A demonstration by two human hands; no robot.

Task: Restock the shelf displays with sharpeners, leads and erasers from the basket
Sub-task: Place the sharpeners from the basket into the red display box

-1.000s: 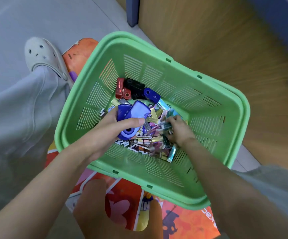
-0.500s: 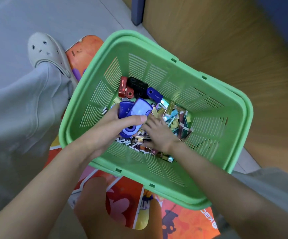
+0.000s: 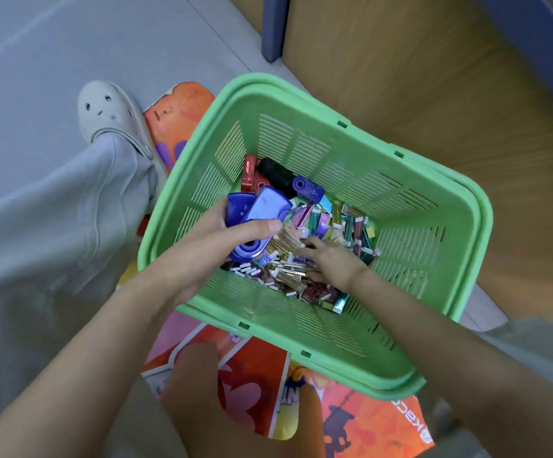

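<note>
Left hand (image 3: 202,246): grip wrapped round two blue sharpeners (image 3: 262,209), thumb across the front, held just above the basket contents on the left side. Loose at the far end of the floor of the basket: red sharpener (image 3: 250,175), black sharpener (image 3: 275,175), another blue one (image 3: 306,188).

Right hand (image 3: 334,262): fingers down in the pile of lead cases (image 3: 341,223), centre-right. Cannot tell if that grip has anything pinched; fingertips are buried and blurred.

Green basket (image 3: 450,292): bottom covered in stock, mostly lead cases. No erasers I can identify.

Progress, my read: early, picking stage. Only the two sharpeners are in hand and nothing is visibly on a display. No shelf display is in view. Left to do: gather the remaining sharpeners, sort the leads, find the erasers, carry it all up to the shelf.

Surface and room: grey floor (image 3: 37,61), a pale clog (image 3: 110,110) and grey trouser leg (image 3: 53,209) at left. The basket sits on a bright orange printed mat (image 3: 252,385). Wood panel (image 3: 434,77) on the right, dark blue upright (image 3: 273,28) at its near corner.
</note>
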